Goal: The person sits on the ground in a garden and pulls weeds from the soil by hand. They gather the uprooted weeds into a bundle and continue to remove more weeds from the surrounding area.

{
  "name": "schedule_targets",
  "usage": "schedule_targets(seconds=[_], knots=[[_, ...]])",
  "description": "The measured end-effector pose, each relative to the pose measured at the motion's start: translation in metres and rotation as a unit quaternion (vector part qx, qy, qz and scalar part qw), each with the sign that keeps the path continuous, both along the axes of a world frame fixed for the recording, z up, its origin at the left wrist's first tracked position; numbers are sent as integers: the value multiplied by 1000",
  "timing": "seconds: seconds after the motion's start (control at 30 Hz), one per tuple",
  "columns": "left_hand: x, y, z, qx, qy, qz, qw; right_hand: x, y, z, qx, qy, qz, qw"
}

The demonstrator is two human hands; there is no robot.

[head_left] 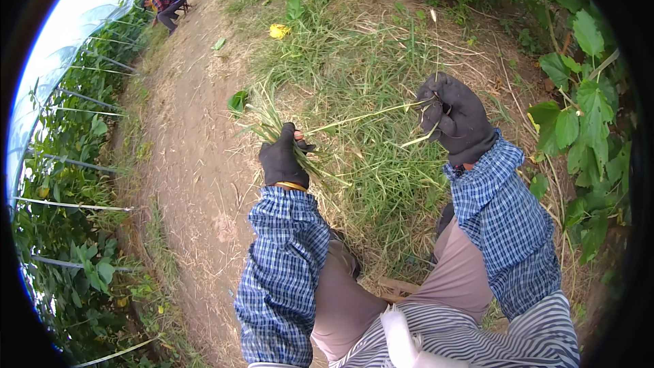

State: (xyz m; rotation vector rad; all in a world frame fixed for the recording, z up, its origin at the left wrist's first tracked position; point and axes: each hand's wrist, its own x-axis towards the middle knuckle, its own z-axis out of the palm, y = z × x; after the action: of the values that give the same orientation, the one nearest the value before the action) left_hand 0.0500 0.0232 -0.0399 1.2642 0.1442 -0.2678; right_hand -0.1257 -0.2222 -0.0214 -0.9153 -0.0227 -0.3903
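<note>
My left hand (284, 161), in a dark glove with a bare thumb tip showing, is closed around a bundle of cut grass (270, 121). Blades stick out above and below the fist. From near that bundle a long pale grass blade (360, 118) stretches across to my right hand (452, 115). The right hand, also dark-gloved, pinches this blade and a thin stalk (437, 41) with a seed head that rises above it. Both hands are raised over a patch of green grass (393, 184); how the fingers of the right hand lie is partly hidden.
A wooden seat (397, 286) shows between my legs. Bare soil path (189, 163) runs on the left, beside climbing plants (76, 245) on metal stakes. Leafy vines (587, 117) stand close on the right. A yellow flower (279, 31) lies ahead. Another person (166, 5) bends down far up the path.
</note>
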Motion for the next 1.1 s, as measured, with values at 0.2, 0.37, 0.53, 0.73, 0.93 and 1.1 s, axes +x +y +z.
schedule_targets(seconds=[0.2,0.37,0.53,0.73,0.93,1.1], knots=[[6,3,0,57,6,59,997,-10,-10,11,163,-117,15,979],[11,20,-3,44,12,51,998,-11,-17,5,-120,92,-77,985],[-3,2,4,23,-18,-5,1000,-3,-6,14,-489,290,34,822],[-20,-14,15,57,-45,-84,994,5,18,3,-598,181,-32,780],[-34,-24,22,144,-75,-170,972,7,49,24,-458,178,-11,871],[-43,-31,29,133,-78,-190,970,16,62,7,-537,202,56,818]])
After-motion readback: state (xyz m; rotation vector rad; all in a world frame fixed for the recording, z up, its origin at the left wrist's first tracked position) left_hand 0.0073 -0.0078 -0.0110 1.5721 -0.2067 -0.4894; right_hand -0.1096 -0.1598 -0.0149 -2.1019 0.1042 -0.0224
